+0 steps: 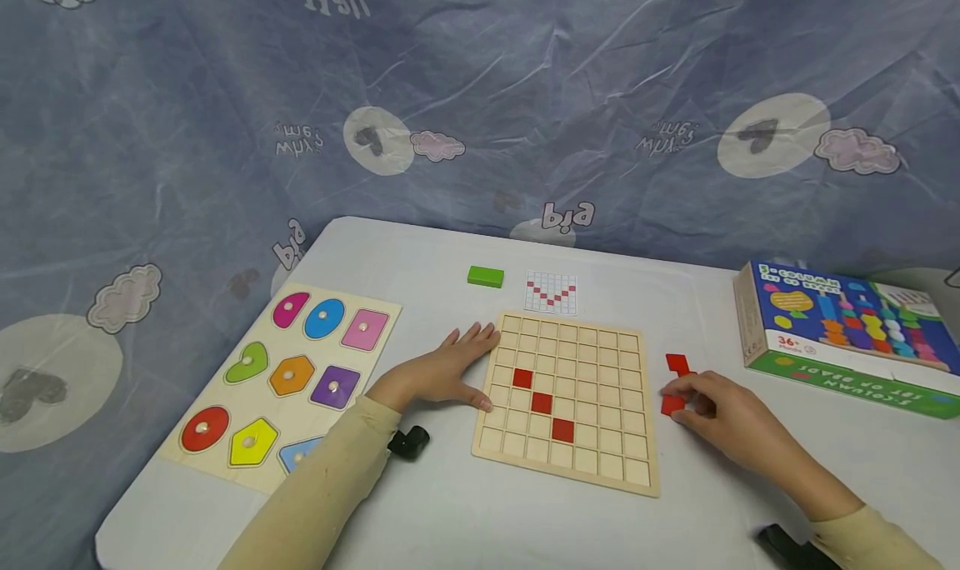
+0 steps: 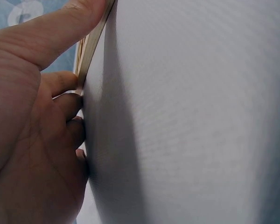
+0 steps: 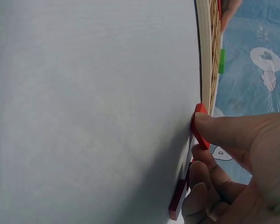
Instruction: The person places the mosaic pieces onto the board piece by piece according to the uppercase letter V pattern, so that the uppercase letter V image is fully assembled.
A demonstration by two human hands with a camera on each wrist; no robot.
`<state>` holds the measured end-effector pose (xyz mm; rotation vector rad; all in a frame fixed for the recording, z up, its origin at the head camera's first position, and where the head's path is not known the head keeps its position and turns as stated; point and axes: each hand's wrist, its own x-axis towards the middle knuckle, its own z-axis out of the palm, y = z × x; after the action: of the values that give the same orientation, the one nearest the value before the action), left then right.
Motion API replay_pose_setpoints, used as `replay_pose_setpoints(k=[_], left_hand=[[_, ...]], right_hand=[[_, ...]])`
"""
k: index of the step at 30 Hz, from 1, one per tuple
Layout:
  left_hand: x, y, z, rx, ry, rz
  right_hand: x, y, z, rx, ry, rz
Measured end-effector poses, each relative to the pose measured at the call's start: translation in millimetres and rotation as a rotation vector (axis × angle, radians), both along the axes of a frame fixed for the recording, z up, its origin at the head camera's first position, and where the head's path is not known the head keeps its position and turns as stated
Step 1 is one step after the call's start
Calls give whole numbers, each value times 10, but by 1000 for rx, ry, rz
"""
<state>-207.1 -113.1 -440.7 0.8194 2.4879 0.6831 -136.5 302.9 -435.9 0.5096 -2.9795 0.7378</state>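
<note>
A wooden grid board [image 1: 609, 343] lies on the table with three red square tiles set in its cells along a diagonal; one is the upper red tile [image 1: 522, 378]. My left hand [image 1: 442, 372] rests at the board's left edge, fingers spread and thumb on the rim. To the right of the board, my right hand [image 1: 723, 416] pinches a red square tile [image 3: 200, 126] between thumb and fingers, tilted in the right wrist view. Another loose red tile [image 1: 677, 362] lies just beyond those fingers. Behind the board is a small pattern card [image 1: 551, 293] showing a red V on a grid.
A shape puzzle board [image 1: 315, 299] with colourful knobbed pieces lies on the left. Near the card sits a green block [image 1: 486, 277]. On the right stands a printed toy box [image 1: 847, 328]. The white table [image 1: 420, 503] meets a patterned blue cloth [image 1: 525, 95] behind.
</note>
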Motion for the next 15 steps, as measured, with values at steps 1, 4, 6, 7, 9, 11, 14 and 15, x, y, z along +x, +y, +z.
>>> replay_pose_setpoints(k=[1, 4, 6, 7, 9, 11, 14, 15], left_hand=[[2, 0, 3, -1, 1, -1], [4, 0, 8, 2, 1, -2], [4, 1, 11, 5, 1, -3], [4, 2, 13, 6, 2, -3], [3, 1, 12, 7, 2, -3], [3, 2, 15, 9, -1, -1], [4, -1, 14, 8, -3, 0], [5, -1, 15, 9, -3, 1]], right_hand=[[2, -2, 2, 1, -6, 3], [0, 0, -2, 4, -9, 16], [-2, 4, -5, 0, -7, 25], [-2, 6, -7, -4, -4, 28], [-1, 6, -12, -10, 2, 33], [-1, 4, -15, -14, 9, 32], [-3, -1, -19, -15, 23, 31], [-6, -3, -22, -17, 25, 32]])
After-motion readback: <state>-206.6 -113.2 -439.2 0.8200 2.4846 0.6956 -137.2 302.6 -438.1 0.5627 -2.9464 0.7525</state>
